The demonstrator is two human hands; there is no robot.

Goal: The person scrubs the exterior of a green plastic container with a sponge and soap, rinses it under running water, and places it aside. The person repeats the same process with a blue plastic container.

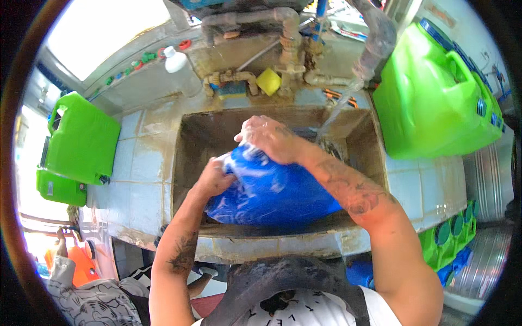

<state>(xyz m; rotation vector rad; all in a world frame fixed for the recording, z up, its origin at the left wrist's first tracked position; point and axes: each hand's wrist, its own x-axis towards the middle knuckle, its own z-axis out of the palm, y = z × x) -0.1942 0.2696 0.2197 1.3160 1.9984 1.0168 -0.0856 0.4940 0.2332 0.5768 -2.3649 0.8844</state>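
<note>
A wet blue plastic container (283, 190), streaked with soap suds, lies tilted in the sink (370, 141). My left hand (216, 178) grips its left upper edge, with white suds about the fingers. Over its far end, my right hand (269, 138) is bent with the fingers curled down and foamy. Whatever the right fingers may hold is hidden. From the pipe spout (375, 43) at the back right, a stream of water (334, 111) runs into the sink beyond my right forearm.
Green jerrycans stand on both sides: one (87, 144) at left, a larger one (429, 98) at right. Behind the sink are a yellow sponge (268, 81), a white-capped bottle (182, 70) and old pipes (291, 43). Another person's patterned sleeve (92, 299) shows at lower left.
</note>
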